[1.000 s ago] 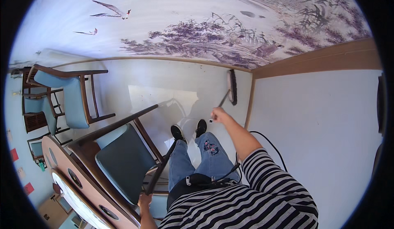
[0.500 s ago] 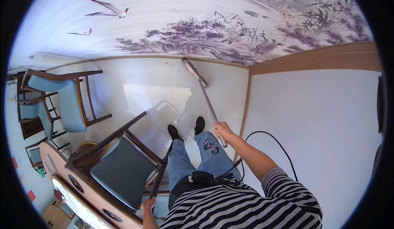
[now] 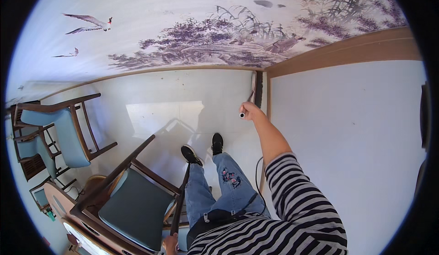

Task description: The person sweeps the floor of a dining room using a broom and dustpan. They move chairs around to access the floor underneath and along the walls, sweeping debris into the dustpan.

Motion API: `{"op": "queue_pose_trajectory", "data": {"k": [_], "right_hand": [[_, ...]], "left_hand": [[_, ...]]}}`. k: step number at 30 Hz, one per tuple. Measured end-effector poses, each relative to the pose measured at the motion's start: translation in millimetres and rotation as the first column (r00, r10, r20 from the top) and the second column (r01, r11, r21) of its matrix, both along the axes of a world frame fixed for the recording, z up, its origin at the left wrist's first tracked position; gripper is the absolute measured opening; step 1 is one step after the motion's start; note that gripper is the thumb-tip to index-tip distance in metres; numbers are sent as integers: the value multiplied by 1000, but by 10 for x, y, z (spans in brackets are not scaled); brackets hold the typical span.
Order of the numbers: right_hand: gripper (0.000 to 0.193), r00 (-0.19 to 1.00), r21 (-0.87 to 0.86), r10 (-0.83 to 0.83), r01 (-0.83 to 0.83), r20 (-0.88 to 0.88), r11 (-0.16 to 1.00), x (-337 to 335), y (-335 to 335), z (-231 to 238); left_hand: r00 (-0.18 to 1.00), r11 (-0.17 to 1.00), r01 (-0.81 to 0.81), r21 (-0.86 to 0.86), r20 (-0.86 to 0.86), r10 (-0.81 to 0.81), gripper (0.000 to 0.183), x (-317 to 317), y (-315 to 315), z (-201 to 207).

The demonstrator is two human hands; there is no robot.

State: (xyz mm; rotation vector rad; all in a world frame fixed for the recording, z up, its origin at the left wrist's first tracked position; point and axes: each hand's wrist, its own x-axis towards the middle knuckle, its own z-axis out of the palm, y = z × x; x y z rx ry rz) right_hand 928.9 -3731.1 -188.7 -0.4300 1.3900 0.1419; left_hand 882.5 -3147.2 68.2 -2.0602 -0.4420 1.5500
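Observation:
My right hand is closed around the handle of a broom, near the handle's end. The broom's long head with dark bristles lies along the base of the right wall, in the far corner of the floor. Down at the lower edge, my left hand grips a dark wooden bar of a chair with a grey-green seat. That chair stands close on my left, beside a round table; part of the left hand is cut off by the picture's edge.
More wooden chairs with blue seats stand at the left. A round table is at the lower left. A painted wall closes off the far side, a plain white wall the right. Small debris specks the pale floor.
My right hand has moved forward, and the broom head has swung right from the middle of the far wall into the corner. My left hand stays on the chair; the view has shifted slightly right.

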Motion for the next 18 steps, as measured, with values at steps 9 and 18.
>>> {"op": "queue_pose_trajectory", "data": {"k": [9,18], "right_hand": [[28,982,37,-188,187,7,982,-1264,400,1220],[27,957,80,-256,247,136,966,-500,-178,425]], "left_hand": [[998,998,2,69,-61,2,55,-271,489,-257],[997,996,-14,87,-75,21,56,-57,201,-163]]}}
